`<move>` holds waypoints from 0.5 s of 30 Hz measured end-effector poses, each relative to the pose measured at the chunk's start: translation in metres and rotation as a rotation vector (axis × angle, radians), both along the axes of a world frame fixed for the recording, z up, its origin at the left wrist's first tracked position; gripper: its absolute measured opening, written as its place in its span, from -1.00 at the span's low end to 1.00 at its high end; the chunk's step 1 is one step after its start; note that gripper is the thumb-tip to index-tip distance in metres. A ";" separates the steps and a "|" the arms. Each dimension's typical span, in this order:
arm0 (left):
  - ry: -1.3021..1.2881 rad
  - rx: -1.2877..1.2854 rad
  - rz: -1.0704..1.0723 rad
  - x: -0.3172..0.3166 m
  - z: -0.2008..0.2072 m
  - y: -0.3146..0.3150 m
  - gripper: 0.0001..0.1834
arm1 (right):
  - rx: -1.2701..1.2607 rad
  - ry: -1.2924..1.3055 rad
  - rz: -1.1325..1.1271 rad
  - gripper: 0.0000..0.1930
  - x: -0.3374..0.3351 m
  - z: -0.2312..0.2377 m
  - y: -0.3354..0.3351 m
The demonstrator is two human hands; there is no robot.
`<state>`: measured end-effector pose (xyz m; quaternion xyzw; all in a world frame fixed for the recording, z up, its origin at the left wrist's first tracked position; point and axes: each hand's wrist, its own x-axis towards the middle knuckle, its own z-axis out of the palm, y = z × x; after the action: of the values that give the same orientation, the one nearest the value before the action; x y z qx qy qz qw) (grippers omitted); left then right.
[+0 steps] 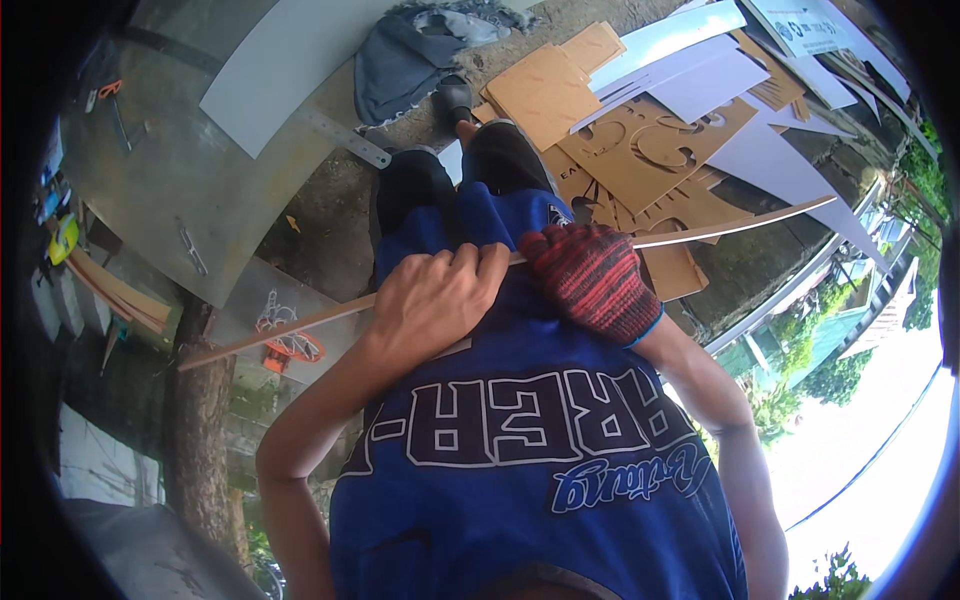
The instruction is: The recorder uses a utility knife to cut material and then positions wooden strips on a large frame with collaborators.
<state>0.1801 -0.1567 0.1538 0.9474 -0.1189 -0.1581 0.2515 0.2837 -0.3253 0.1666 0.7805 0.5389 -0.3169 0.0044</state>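
Note:
A long, thin, pale strip [300, 325], wood or board, lies slightly bowed across the front of my blue jersey. My left hand [440, 295], bare, is closed over it near the middle, knuckles up. Close beside it on the right, my right hand [595, 280], in a red and black knitted glove, also grips the strip. Its lighter end sticks out past the glove to the right, and the other end reaches far left beyond my forearm. My fingertips are hidden under the hands.
Brown cut-out boards [650, 145] and white sheets lie piled at the far right. On the left, a grey table [160, 180] carries an orange-handled tool [112, 100], a cutter [190, 248], a white sheet [290, 60] and a metal ruler [350, 142]. A denim rag [400, 65] lies ahead.

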 end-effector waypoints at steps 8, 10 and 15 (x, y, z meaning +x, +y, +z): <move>-0.010 0.089 0.115 0.001 -0.017 -0.017 -0.91 | -0.071 0.034 -0.272 -0.86 -0.017 -0.027 -0.004; 0.002 0.090 0.159 -0.001 -0.020 -0.020 -0.95 | -0.096 0.051 -0.300 -0.87 -0.021 -0.028 -0.004; 0.092 0.069 0.280 -0.006 -0.016 -0.028 -0.95 | -0.106 0.049 -0.305 -0.87 -0.022 -0.027 -0.001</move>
<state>0.1742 -0.1843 0.1378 0.9547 0.0316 -0.1686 0.2434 0.2614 -0.3265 0.1398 0.8439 0.3968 -0.3608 -0.0155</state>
